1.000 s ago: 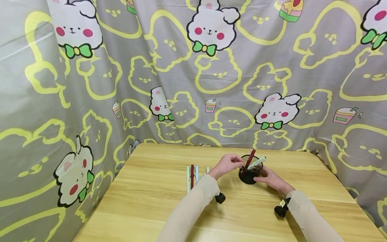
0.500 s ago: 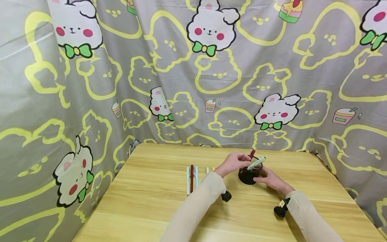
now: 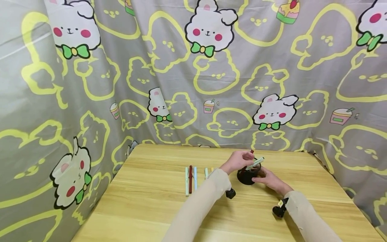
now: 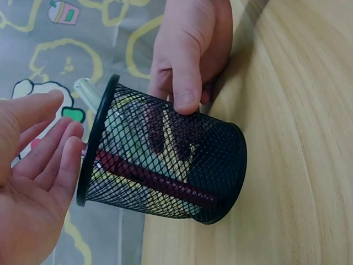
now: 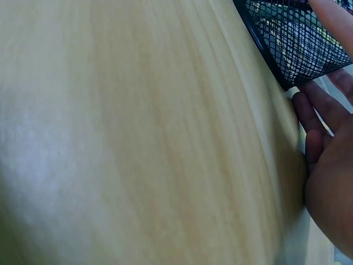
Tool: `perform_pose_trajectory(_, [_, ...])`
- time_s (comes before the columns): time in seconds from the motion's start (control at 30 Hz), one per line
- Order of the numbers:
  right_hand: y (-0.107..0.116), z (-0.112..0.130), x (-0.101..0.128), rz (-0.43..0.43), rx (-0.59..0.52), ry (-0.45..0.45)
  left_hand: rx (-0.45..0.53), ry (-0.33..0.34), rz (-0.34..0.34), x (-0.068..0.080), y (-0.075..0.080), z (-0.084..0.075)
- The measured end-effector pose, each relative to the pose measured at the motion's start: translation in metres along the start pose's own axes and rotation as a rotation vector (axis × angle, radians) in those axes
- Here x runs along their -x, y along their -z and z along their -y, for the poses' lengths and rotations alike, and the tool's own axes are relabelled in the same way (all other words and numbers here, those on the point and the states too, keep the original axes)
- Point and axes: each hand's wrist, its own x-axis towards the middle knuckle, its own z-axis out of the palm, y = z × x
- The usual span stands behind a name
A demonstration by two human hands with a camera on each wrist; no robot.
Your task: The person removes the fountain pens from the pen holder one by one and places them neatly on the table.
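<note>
My right hand clasps the mesh cup to steady it on the bench, while my left hand hovers slack-fingered at its rim beside the red pen.

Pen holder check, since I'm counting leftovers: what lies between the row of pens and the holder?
In the head view, only the left hand and sleeve cross that stretch.
</note>
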Motion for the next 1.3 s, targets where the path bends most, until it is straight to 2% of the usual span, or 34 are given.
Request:
perform_pose_trajectory(0.23, [-0.001,0.001,0.001,-0.006,-0.016,0.029,-0.065,-0.020,-0.002,-0.007,-0.006,-0.002])
perform_pose_trajectory(0.47, [-0.002,-0.001,0.000,-0.024,-0.019,0.034,-0.099,0.000,0.012,-0.011,-0.011,-0.004])
perform_pose_trajectory(0.7, [-0.001,-0.001,0.000,-0.033,0.013,0.034,-0.153,-0.035,0.027,-0.018,-0.017,-0.002])
perform_pose_trajectory(1.3, [-0.002,-0.002,0.000,-0.043,-0.002,0.029,-0.253,-0.008,0.027,-0.020,-0.025,-0.005])
